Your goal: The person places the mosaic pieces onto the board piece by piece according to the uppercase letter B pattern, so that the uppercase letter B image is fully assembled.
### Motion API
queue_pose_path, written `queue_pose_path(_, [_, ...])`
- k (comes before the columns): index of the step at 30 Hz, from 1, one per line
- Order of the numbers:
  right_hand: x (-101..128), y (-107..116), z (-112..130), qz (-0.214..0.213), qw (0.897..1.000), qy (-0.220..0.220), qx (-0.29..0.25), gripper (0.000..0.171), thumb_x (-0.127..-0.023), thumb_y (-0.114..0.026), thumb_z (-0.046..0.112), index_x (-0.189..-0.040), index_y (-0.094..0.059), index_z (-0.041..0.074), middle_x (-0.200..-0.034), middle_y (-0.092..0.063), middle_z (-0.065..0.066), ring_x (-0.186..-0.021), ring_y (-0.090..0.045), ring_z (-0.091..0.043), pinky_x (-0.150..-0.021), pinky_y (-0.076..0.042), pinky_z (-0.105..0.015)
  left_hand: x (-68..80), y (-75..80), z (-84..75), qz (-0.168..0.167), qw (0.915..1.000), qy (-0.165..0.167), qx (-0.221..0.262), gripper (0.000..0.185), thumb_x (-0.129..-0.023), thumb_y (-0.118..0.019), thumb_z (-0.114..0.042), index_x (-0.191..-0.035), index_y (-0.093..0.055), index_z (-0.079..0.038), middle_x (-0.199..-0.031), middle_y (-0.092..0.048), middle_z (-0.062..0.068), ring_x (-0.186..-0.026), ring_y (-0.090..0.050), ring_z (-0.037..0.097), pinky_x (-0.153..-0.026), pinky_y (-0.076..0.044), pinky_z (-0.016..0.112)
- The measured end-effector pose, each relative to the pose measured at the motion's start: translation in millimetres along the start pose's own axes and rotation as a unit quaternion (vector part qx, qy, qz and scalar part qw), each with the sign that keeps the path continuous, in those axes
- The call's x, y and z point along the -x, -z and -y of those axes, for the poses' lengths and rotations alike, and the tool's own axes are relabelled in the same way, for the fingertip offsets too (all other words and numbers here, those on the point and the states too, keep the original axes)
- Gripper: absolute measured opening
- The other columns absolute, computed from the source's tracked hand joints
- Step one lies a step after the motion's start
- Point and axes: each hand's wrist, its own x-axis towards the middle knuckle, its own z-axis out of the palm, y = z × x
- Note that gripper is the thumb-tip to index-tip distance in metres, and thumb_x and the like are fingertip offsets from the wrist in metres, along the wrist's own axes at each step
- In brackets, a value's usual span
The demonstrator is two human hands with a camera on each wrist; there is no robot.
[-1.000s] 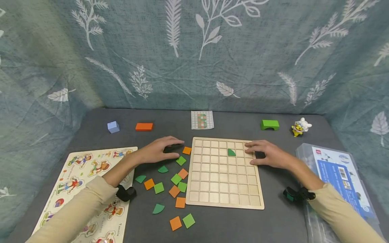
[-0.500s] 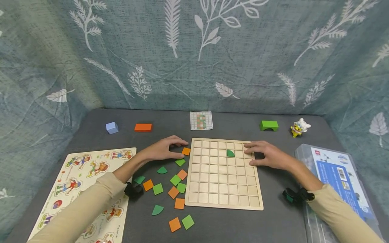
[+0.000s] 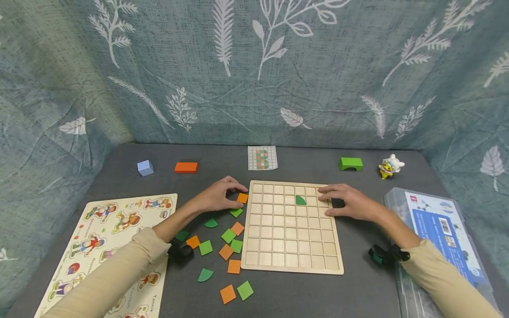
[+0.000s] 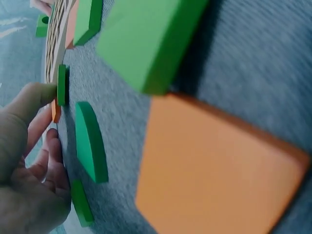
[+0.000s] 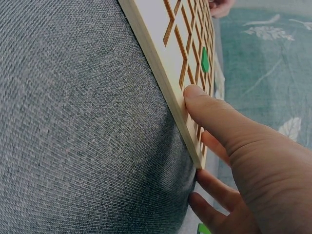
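The left hand (image 3: 218, 197) pinches an orange square tile (image 3: 242, 198); the right hand (image 3: 350, 202) lies flat with straight fingers on the wooden grid board (image 3: 292, 260), which holds one green quarter-circle tile (image 3: 300, 200).

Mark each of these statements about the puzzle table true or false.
1. The left hand pinches an orange square tile beside the wooden grid board. True.
2. The board holds three green pieces. False: only one green quarter-circle piece sits in it.
3. The right hand rests flat on the board's right edge. True.
4. The green arch block lies inside the board. False: it stands on the table behind the board.
5. The pattern card lies behind the board. True.
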Motion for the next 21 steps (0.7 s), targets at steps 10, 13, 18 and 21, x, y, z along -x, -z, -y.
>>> queue_pose_path(10, [-1.3, 0.0, -1.2, -0.002, 1.000, 0.005, 0.002, 0.040, -0.086, -0.073, 0.023, -0.122, -0.067, 0.008, -0.138, -0.055, -0.017, -0.129, -0.046, -0.041, -0.102, -0.038, -0.060, -2.1, -3.7, -3.5, -0.052, 0.9976, -0.035, -0.029, 0.028, -0.087, -0.072, -0.013, -0.113, -0.068, -0.004, -0.109, -0.060, 0.013, -0.094, -0.056, 0.023, -0.084, -0.048, 0.036])
queue_pose_path(13, [-1.4, 0.3, -0.6, -0.001, 1.000, 0.005, 0.002, 0.040, -0.085, -0.074, 0.023, -0.122, -0.067, 0.008, -0.138, -0.055, -0.017, -0.129, -0.047, -0.041, -0.102, -0.038, -0.060, -8.5, -9.0, -10.1, -0.066, 0.9964, -0.050, -0.018, 0.031, -0.087, -0.072, -0.014, -0.115, -0.068, -0.002, -0.104, -0.063, 0.012, -0.091, -0.060, 0.020, -0.081, -0.051, 0.031])
queue_pose_path(18, [-0.5, 0.6, -1.2, 0.003, 1.000, 0.001, 0.001, 0.041, -0.085, -0.074, 0.023, -0.123, -0.066, 0.008, -0.138, -0.055, -0.017, -0.129, -0.047, -0.041, -0.102, -0.038, -0.059, -31.9, -30.7, -31.1, -0.047, 0.9925, -0.103, -0.047, 0.031, -0.087, -0.072, -0.019, -0.115, -0.069, -0.004, -0.098, -0.064, 0.008, -0.081, -0.054, 0.014, -0.074, -0.046, 0.024])
queue_pose_path(21, [0.5, 1.0, -1.7, 0.002, 1.000, 0.002, 0.000, 0.041, -0.085, -0.074, 0.023, -0.123, -0.066, 0.007, -0.138, -0.054, -0.018, -0.129, -0.047, -0.041, -0.102, -0.038, -0.060, -46.6, -41.4, -42.8, -0.028, 0.9900, -0.122, -0.064, 0.029, -0.088, -0.072, -0.021, -0.113, -0.070, -0.007, -0.101, -0.065, 0.006, -0.084, -0.054, 0.014, -0.076, -0.044, 0.024])
